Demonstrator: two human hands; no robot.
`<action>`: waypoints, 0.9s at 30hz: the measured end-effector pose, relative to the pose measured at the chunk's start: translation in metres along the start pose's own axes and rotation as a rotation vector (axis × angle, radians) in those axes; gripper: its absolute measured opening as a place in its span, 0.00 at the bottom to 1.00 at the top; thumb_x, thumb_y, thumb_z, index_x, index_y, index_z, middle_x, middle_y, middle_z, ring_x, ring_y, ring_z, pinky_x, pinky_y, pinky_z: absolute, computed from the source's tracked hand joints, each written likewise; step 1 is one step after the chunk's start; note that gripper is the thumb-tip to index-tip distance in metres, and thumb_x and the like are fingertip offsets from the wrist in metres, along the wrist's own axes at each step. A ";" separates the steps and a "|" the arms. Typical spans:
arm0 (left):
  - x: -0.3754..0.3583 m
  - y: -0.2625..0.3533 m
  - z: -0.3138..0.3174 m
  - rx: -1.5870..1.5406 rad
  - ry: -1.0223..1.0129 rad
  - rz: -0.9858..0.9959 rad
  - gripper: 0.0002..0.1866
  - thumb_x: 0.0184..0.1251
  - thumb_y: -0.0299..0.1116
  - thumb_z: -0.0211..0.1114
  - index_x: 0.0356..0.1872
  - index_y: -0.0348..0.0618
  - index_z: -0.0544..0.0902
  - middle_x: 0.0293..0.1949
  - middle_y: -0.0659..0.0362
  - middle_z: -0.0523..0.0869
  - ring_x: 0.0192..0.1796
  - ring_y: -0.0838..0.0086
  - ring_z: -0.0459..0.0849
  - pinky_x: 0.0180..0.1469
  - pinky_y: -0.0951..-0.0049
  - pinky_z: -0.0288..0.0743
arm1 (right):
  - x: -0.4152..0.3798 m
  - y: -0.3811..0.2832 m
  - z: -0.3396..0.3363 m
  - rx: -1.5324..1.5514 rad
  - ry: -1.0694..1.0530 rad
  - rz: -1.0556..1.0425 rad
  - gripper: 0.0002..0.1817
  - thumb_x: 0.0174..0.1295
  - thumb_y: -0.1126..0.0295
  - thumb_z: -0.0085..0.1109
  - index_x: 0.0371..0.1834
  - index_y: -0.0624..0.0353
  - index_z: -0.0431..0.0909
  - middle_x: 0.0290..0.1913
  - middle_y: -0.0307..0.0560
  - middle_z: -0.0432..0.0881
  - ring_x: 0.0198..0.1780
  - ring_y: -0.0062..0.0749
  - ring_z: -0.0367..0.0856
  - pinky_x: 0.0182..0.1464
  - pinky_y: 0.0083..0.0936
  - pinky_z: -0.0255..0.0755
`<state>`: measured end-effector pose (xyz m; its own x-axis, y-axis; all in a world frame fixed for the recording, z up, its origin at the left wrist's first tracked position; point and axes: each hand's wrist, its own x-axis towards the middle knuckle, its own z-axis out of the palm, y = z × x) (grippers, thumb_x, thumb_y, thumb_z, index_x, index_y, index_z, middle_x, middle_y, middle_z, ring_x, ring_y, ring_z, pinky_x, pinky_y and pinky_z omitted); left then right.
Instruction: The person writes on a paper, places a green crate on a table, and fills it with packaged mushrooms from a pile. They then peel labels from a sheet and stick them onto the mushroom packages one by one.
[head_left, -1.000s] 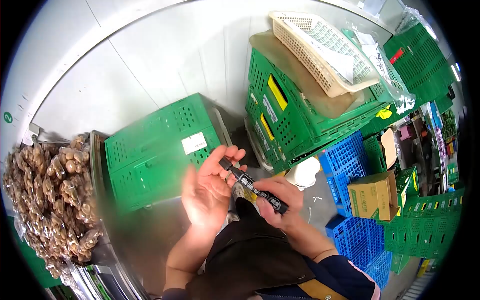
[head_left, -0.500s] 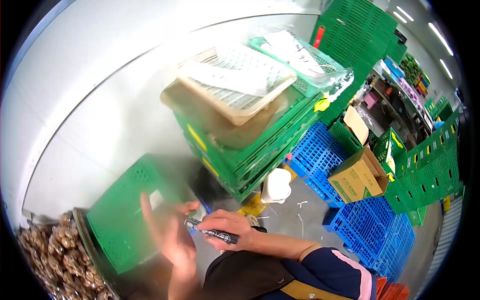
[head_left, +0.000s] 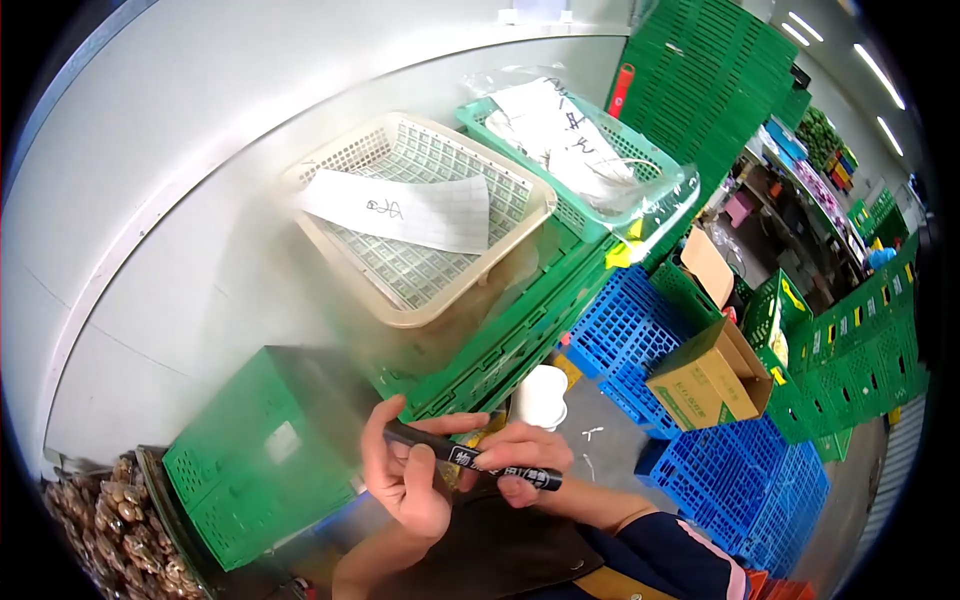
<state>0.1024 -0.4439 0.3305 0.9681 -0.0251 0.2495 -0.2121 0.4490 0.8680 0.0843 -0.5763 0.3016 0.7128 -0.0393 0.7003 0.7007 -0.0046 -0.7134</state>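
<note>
- Head view: left hand (head_left: 405, 478) and right hand (head_left: 525, 462) both clamp a black cylindrical plastic marker pen (head_left: 470, 457).
- A green slatted plastic crate (head_left: 255, 455) stands just beside them.

marker (head_left: 470, 457): I see glossy black plastic with a white printed label
basket (head_left: 420, 215): cream plastic mesh, matt, at upper centre
sheet (head_left: 395, 210): thin white paper, slightly curled
crates (head_left: 260, 460): green perforated plastic, dull sheen
box (head_left: 705, 385): brown matt cardboard, right of centre
wall (head_left: 200, 180): smooth pale panel
</note>
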 end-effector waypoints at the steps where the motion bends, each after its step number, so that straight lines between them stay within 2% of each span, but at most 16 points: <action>1: 0.005 -0.006 -0.006 -0.038 -0.101 0.064 0.31 0.73 0.41 0.52 0.71 0.39 0.53 0.47 0.37 0.82 0.45 0.50 0.85 0.46 0.60 0.78 | 0.021 -0.009 -0.010 0.087 -0.088 0.043 0.12 0.61 0.72 0.59 0.45 0.64 0.82 0.34 0.50 0.84 0.32 0.34 0.86 0.33 0.24 0.80; 3: 0.019 -0.012 0.003 -0.002 -0.072 0.170 0.34 0.73 0.41 0.52 0.73 0.41 0.49 0.55 0.38 0.78 0.48 0.49 0.84 0.48 0.59 0.77 | 0.055 -0.001 -0.041 -0.158 -0.243 -0.048 0.13 0.62 0.72 0.57 0.48 0.63 0.81 0.36 0.49 0.84 0.33 0.33 0.85 0.35 0.25 0.79; 5: 0.025 -0.016 -0.005 0.023 -0.082 0.194 0.37 0.73 0.40 0.52 0.75 0.46 0.42 0.65 0.41 0.69 0.52 0.49 0.82 0.52 0.60 0.75 | 0.085 0.014 -0.070 -0.401 0.050 -0.105 0.14 0.63 0.72 0.58 0.51 0.62 0.80 0.41 0.48 0.83 0.36 0.32 0.84 0.37 0.25 0.78; 6: 0.022 -0.020 -0.008 -0.001 -0.057 0.167 0.36 0.71 0.38 0.53 0.75 0.46 0.46 0.63 0.41 0.72 0.53 0.51 0.82 0.53 0.62 0.75 | 0.101 0.023 -0.086 -0.509 0.214 -0.081 0.15 0.63 0.73 0.58 0.53 0.62 0.79 0.44 0.48 0.83 0.38 0.31 0.83 0.39 0.25 0.78; 7: 0.018 -0.021 -0.023 -0.047 -0.169 0.084 0.36 0.65 0.22 0.54 0.73 0.44 0.52 0.63 0.45 0.72 0.57 0.59 0.80 0.56 0.62 0.72 | 0.124 0.031 -0.105 -0.597 0.314 -0.053 0.16 0.64 0.73 0.59 0.55 0.62 0.79 0.47 0.48 0.82 0.40 0.30 0.83 0.40 0.25 0.78; 8: 0.010 -0.027 -0.030 -0.025 -0.189 0.014 0.29 0.68 0.22 0.56 0.69 0.42 0.61 0.58 0.48 0.77 0.54 0.64 0.81 0.54 0.66 0.74 | 0.152 0.041 -0.124 -0.651 0.348 -0.011 0.17 0.64 0.73 0.59 0.56 0.61 0.78 0.49 0.47 0.82 0.41 0.30 0.82 0.41 0.26 0.77; 9: -0.001 -0.035 -0.039 0.009 -0.202 -0.022 0.23 0.69 0.19 0.54 0.64 0.39 0.67 0.51 0.52 0.81 0.50 0.70 0.83 0.51 0.71 0.75 | 0.181 0.052 -0.150 -0.844 0.254 -0.039 0.17 0.65 0.71 0.57 0.58 0.57 0.78 0.45 0.45 0.85 0.38 0.27 0.84 0.41 0.23 0.75; 11: -0.026 -0.049 -0.055 -0.061 -0.192 -0.194 0.17 0.72 0.23 0.55 0.60 0.36 0.71 0.47 0.52 0.83 0.49 0.71 0.83 0.51 0.71 0.77 | 0.222 0.076 -0.184 -0.755 0.074 0.087 0.19 0.68 0.69 0.55 0.61 0.55 0.75 0.56 0.43 0.79 0.48 0.26 0.82 0.47 0.24 0.75; 13: -0.052 -0.058 -0.072 0.072 -0.169 -0.246 0.14 0.72 0.24 0.57 0.56 0.36 0.74 0.44 0.55 0.84 0.48 0.75 0.82 0.51 0.73 0.77 | 0.252 0.121 -0.251 -1.000 -0.248 0.109 0.18 0.68 0.71 0.53 0.61 0.59 0.74 0.58 0.48 0.77 0.57 0.31 0.76 0.58 0.26 0.69; 14: -0.062 -0.061 -0.078 0.163 -0.164 -0.297 0.12 0.72 0.25 0.57 0.54 0.35 0.75 0.43 0.56 0.84 0.47 0.76 0.82 0.51 0.74 0.76 | 0.257 0.147 -0.276 -0.850 -0.325 0.175 0.17 0.69 0.71 0.49 0.60 0.62 0.74 0.57 0.49 0.78 0.57 0.32 0.76 0.60 0.26 0.68; 16: -0.081 -0.062 -0.094 0.164 -0.032 -0.338 0.11 0.72 0.26 0.58 0.52 0.36 0.76 0.42 0.58 0.84 0.46 0.78 0.82 0.50 0.76 0.76 | 0.264 0.146 -0.268 -1.029 -0.640 0.349 0.17 0.71 0.71 0.47 0.60 0.64 0.74 0.57 0.50 0.79 0.59 0.33 0.76 0.61 0.27 0.67; 18: -0.096 -0.062 -0.107 0.186 0.058 -0.346 0.10 0.71 0.26 0.58 0.50 0.36 0.77 0.41 0.59 0.84 0.45 0.78 0.81 0.50 0.77 0.76 | 0.266 0.172 -0.283 -1.095 -0.604 0.244 0.18 0.71 0.69 0.47 0.60 0.64 0.73 0.57 0.50 0.79 0.59 0.33 0.76 0.61 0.27 0.67; 20: -0.114 -0.057 -0.116 0.254 0.108 -0.309 0.09 0.72 0.26 0.58 0.50 0.37 0.78 0.41 0.59 0.84 0.45 0.78 0.81 0.49 0.78 0.75 | 0.255 0.154 -0.250 -1.163 -0.460 0.091 0.19 0.72 0.67 0.47 0.61 0.64 0.73 0.58 0.50 0.79 0.58 0.33 0.76 0.61 0.26 0.67; 23: -0.133 -0.044 -0.122 0.196 0.206 -0.331 0.09 0.75 0.30 0.54 0.45 0.35 0.79 0.37 0.59 0.84 0.42 0.78 0.81 0.48 0.77 0.75 | 0.214 0.064 -0.112 -1.159 -0.184 -0.131 0.20 0.73 0.62 0.46 0.59 0.63 0.76 0.56 0.47 0.81 0.55 0.29 0.78 0.61 0.24 0.66; 26: -0.150 -0.028 -0.137 0.264 0.231 -0.330 0.14 0.78 0.35 0.49 0.36 0.36 0.77 0.31 0.59 0.84 0.39 0.76 0.82 0.47 0.73 0.76 | 0.153 0.068 -0.049 -0.609 -0.424 -0.232 0.15 0.71 0.74 0.42 0.52 0.65 0.79 0.41 0.44 0.81 0.42 0.27 0.79 0.53 0.26 0.72; 27: -0.157 -0.030 -0.140 0.198 0.280 -0.342 0.16 0.78 0.37 0.48 0.33 0.37 0.75 0.28 0.58 0.83 0.36 0.75 0.82 0.44 0.74 0.75 | 0.118 0.063 -0.013 -0.409 -0.517 0.020 0.15 0.70 0.74 0.41 0.49 0.63 0.79 0.37 0.43 0.79 0.39 0.28 0.78 0.45 0.27 0.74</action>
<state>-0.0251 -0.3286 0.2056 0.9797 0.1116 -0.1664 0.1300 0.2779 0.9518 0.2123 -0.5945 0.3387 0.7200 0.4411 0.5358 0.6916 -0.3919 -0.6067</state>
